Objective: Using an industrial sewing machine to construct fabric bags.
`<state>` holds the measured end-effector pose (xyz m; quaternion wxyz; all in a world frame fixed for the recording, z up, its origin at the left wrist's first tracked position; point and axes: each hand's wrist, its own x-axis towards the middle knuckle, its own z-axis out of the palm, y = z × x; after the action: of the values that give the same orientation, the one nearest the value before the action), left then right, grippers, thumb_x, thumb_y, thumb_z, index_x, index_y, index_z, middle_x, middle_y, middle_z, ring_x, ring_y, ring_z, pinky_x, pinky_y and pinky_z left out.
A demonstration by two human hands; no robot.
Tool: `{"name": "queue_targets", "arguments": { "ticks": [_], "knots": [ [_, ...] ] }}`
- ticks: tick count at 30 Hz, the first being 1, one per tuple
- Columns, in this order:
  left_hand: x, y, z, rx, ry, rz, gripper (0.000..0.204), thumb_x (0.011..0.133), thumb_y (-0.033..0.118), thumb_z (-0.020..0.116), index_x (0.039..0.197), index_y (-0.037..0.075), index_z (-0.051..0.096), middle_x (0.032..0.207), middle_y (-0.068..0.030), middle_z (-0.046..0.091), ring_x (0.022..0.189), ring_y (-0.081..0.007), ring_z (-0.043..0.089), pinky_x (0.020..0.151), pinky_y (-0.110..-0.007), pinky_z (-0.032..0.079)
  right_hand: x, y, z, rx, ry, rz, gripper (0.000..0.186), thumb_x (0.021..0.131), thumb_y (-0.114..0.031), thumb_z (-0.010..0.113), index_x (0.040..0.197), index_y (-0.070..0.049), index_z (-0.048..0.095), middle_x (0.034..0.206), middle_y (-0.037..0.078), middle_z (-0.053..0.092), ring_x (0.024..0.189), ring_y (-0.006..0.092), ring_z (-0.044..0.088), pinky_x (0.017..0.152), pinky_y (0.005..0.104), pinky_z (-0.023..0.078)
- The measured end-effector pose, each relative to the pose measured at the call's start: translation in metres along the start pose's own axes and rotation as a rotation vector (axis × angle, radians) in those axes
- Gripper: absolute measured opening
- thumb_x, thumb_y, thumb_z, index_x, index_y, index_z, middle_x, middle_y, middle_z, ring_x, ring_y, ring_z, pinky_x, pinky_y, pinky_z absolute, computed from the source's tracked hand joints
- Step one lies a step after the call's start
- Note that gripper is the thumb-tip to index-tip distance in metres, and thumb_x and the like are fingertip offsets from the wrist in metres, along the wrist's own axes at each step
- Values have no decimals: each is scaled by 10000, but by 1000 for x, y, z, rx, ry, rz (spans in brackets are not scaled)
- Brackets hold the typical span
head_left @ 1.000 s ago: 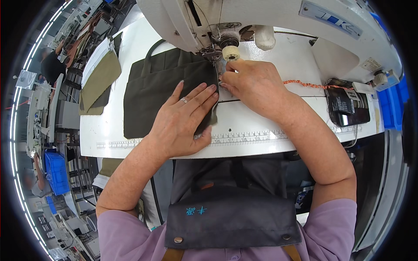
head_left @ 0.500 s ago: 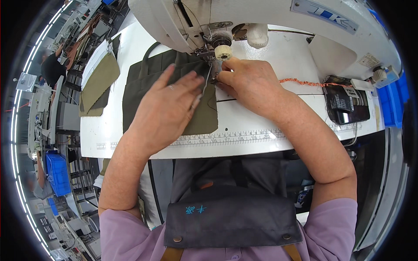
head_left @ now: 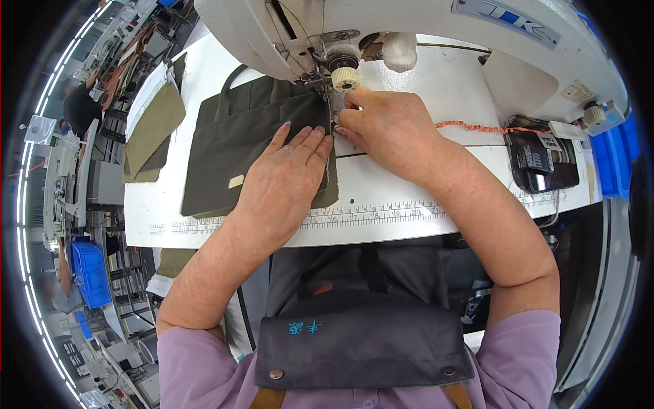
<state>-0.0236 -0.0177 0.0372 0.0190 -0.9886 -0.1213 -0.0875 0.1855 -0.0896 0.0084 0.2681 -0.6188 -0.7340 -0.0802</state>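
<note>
A dark green fabric panel [head_left: 225, 160] with sewn folds, a strap loop and a small cream patch lies on the white sewing table. My left hand [head_left: 283, 174] rests flat on it, fingers stretched out toward the machine. At the panel's right edge, just beside the presser foot area, my right hand [head_left: 388, 126] is closed with thumb and fingertips drawn together; what they pinch is hidden. The head of the sewing machine [head_left: 272, 41] stands over the panel's far right corner, and its pale knob [head_left: 346, 79] is just above my right fingertips.
A printed ruler strip [head_left: 381, 215] runs along the table's near edge. Olive fabric pieces [head_left: 158, 129] lie at the left. A dark phone [head_left: 545, 163] with an orange cord [head_left: 470, 127] sits at the right. Blue bins [head_left: 92, 273] and other people are farther left.
The dark top layer has come down over the olive layer, revealing the cream patch. My left hand has moved right and settled flat on it. My right hand has hardly moved.
</note>
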Motion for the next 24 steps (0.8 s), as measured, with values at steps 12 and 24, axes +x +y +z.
{"name": "queue_targets", "arguments": {
  "ticks": [12,24],
  "knots": [
    [3,-1,-11,-171,-119,-49,673,739,-28,502,1410,-71,483,1496,-215,498,1466,-338,402,1246,-551,227,0,-1,-1,-7,-17,1,40,812,-124,682,823,-90,701,919,66,645,811,255,694,669,400,562],
    [-12,-13,11,-267,-89,-131,738,824,37,503,1554,85,406,1622,-93,396,1544,-292,284,1260,-586,62,1,-4,-1,-49,-5,9,57,843,-140,683,838,-89,706,911,69,640,790,258,696,650,398,559]
  ]
}}
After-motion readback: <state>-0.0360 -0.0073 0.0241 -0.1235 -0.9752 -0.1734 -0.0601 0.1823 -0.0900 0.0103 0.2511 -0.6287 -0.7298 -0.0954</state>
